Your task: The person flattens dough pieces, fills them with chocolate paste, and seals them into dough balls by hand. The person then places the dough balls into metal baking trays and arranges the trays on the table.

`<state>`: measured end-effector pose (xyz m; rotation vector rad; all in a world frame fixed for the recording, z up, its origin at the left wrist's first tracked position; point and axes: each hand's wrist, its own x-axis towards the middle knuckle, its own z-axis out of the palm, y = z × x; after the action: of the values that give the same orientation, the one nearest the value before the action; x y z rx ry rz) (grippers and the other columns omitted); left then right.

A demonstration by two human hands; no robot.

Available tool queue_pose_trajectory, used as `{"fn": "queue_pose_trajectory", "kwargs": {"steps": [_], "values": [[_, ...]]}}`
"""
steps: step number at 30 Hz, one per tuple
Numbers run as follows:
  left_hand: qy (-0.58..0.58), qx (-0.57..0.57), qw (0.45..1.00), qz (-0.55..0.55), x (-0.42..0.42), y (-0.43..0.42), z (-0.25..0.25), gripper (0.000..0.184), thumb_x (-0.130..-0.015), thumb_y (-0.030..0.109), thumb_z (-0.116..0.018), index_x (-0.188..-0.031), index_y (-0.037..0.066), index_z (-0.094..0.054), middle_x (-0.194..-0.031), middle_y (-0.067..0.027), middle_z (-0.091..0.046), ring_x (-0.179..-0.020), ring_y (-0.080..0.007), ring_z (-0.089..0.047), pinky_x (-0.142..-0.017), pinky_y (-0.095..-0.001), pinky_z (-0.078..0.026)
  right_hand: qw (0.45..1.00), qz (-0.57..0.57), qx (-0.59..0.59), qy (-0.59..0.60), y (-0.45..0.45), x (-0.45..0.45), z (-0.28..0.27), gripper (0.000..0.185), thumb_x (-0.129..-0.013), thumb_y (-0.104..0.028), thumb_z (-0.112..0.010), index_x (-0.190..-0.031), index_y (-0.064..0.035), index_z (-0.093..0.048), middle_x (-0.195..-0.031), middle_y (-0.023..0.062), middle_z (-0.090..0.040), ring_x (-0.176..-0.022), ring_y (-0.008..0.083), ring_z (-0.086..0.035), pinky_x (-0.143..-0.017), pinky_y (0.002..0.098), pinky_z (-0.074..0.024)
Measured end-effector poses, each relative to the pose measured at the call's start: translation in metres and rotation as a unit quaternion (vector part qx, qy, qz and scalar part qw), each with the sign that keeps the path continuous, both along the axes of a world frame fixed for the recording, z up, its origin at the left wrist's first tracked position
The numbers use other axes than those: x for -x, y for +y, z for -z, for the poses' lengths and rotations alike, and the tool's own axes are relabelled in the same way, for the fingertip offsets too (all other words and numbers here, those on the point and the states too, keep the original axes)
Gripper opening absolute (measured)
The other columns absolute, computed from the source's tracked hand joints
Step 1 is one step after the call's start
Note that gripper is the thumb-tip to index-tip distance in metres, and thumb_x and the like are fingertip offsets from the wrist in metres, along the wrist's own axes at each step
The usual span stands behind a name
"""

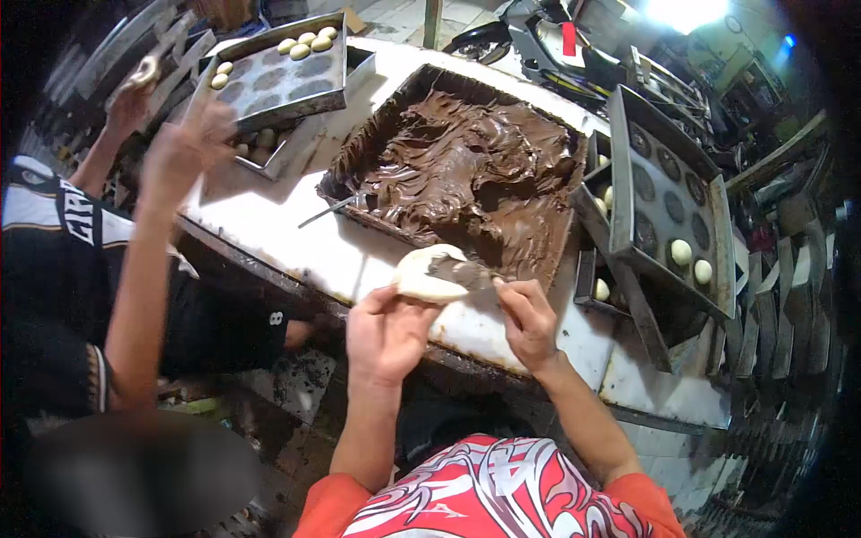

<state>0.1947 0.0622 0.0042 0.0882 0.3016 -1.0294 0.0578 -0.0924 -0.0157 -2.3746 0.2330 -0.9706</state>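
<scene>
My left hand [387, 334] is closed round the lower edge of a flattened piece of pale dough [429, 276]. Dark brown filling lies on the dough's right side. In my right hand [529, 321] is a small spreading tool, its handle end pinched between thumb and fingers and its brown-coated blade [468, 274] against the dough. Both hands are at the near side of a large tray [581, 170] heaped with chocolate paste [475, 152].
A co-worker stands at the left, hands raised, one with dough. Trays with dough balls sit at the back left [345, 90] and the right [619, 197]. A thin metal tool [325, 211] rests at the paste tray's left edge. Stacked trays [789, 305] stand at far right.
</scene>
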Motion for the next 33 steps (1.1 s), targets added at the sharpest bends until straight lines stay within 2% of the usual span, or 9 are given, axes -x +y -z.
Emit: {"fn": "queue_pose_trajectory", "kwargs": {"steps": [5,11,14,17,19,23,28,30,33], "values": [[-0.233,-0.107,0.965,-0.055,0.06,0.03,-0.027,0.074,-0.064,-0.011,-0.035,-0.137,-0.007,-0.019,-0.128,-0.0254,-0.04,-0.117,-0.0382,-0.046,-0.098,-0.0536,-0.041,0.989,0.14,0.02,0.035,-0.042,0.076,0.064,0.042,-0.075,0.011,-0.054,-0.114,-0.0019,-0.059,-0.09,0.0123,-0.056,-0.083,0.0258,-0.056,-0.072,0.034,-0.0474],[-0.15,-0.025,0.988,0.04,0.226,-0.013,0.019,0.068,-0.079,0.01,-0.061,-0.139,0.015,-0.028,-0.12,-0.0136,-0.051,-0.105,-0.0299,-0.057,-0.084,-0.046,-0.051,0.992,0.124,0.022,0.018,-0.045,0.124,0.093,0.025,-0.086,-0.005,-0.053,-0.11,0.0002,-0.061,-0.096,0.0143,-0.057,-0.092,0.0276,-0.057,-0.081,0.0336,-0.0463],[-0.124,-0.034,0.986,0.106,0.298,-0.047,0.03,0.054,-0.08,0.014,-0.062,-0.129,0.011,-0.039,-0.112,-0.0111,-0.056,-0.096,-0.0282,-0.061,-0.082,-0.0456,-0.051,0.925,0.015,-0.379,0.033,-0.051,0.203,0.044,0.02,-0.087,-0.015,-0.057,-0.096,0.0009,-0.065,-0.092,0.0139,-0.06,-0.082,0.0236,-0.06,-0.075,0.0312,-0.0471],[-0.182,-0.03,0.965,0.188,0.346,-0.081,0.044,0.054,-0.08,0.009,-0.06,-0.129,0.009,-0.036,-0.11,-0.0129,-0.055,-0.087,-0.0268,-0.062,-0.076,-0.0411,-0.054,0.835,-0.091,-0.528,0.126,-0.075,0.288,-0.01,0.021,-0.086,-0.017,-0.059,-0.095,0.0012,-0.065,-0.087,0.0131,-0.06,-0.079,0.024,-0.059,-0.074,0.0306,-0.0465],[-0.319,-0.128,0.907,0.244,0.373,-0.107,0.029,0.051,-0.084,0.002,-0.051,-0.13,0.008,-0.031,-0.11,-0.0152,-0.053,-0.088,-0.0256,-0.061,-0.072,-0.0375,-0.055,0.945,-0.144,-0.249,0.157,-0.087,0.333,-0.024,0.02,-0.08,-0.015,-0.065,-0.094,-0.0011,-0.065,-0.087,0.0104,-0.058,-0.078,0.0205,-0.058,-0.07,0.0289,-0.0464],[-0.246,-0.289,0.894,0.238,0.417,-0.161,0.009,0.044,-0.089,-0.001,-0.037,-0.132,0.006,-0.027,-0.111,-0.0158,-0.052,-0.1,-0.0234,-0.056,-0.08,-0.0348,-0.052,0.997,-0.01,0.058,0.059,-0.092,0.415,-0.029,0.031,-0.071,-0.018,-0.068,-0.096,-0.0021,-0.057,-0.087,0.0116,-0.057,-0.082,0.028,-0.056,-0.074,0.0375,-0.048],[-0.367,-0.156,0.846,0.355,0.483,-0.225,-0.001,0.03,-0.091,0.008,-0.047,-0.121,0.003,-0.046,-0.108,-0.0118,-0.056,-0.096,-0.0215,-0.058,-0.08,-0.0333,-0.051,0.983,0.166,-0.066,0.038,-0.12,0.489,-0.022,0.011,-0.078,-0.001,-0.059,-0.088,0.0015,-0.055,-0.086,0.0106,-0.058,-0.086,0.0265,-0.059,-0.076,0.0342,-0.0504],[-0.726,-0.172,0.63,0.217,0.505,-0.244,0.0,0.028,-0.088,0.013,-0.057,-0.115,0.002,-0.053,-0.105,-0.0128,-0.056,-0.091,-0.0249,-0.059,-0.077,-0.0338,-0.051,0.864,0.109,-0.488,-0.057,-0.127,0.511,-0.013,0.014,-0.08,0.007,-0.051,-0.092,0.0045,-0.056,-0.095,0.0094,-0.057,-0.093,0.0196,-0.06,-0.079,0.0308,-0.0517],[-0.899,-0.177,0.4,-0.012,0.52,-0.299,0.06,0.037,-0.081,0.019,-0.066,-0.113,0.005,-0.053,-0.102,-0.0191,-0.056,-0.088,-0.0302,-0.06,-0.072,-0.0382,-0.05,0.854,0.219,-0.47,0.028,-0.163,0.545,0.029,0.024,-0.081,0.007,-0.05,-0.101,0.0047,-0.062,-0.106,0.0098,-0.052,-0.095,0.018,-0.059,-0.081,0.0277,-0.051]]}}
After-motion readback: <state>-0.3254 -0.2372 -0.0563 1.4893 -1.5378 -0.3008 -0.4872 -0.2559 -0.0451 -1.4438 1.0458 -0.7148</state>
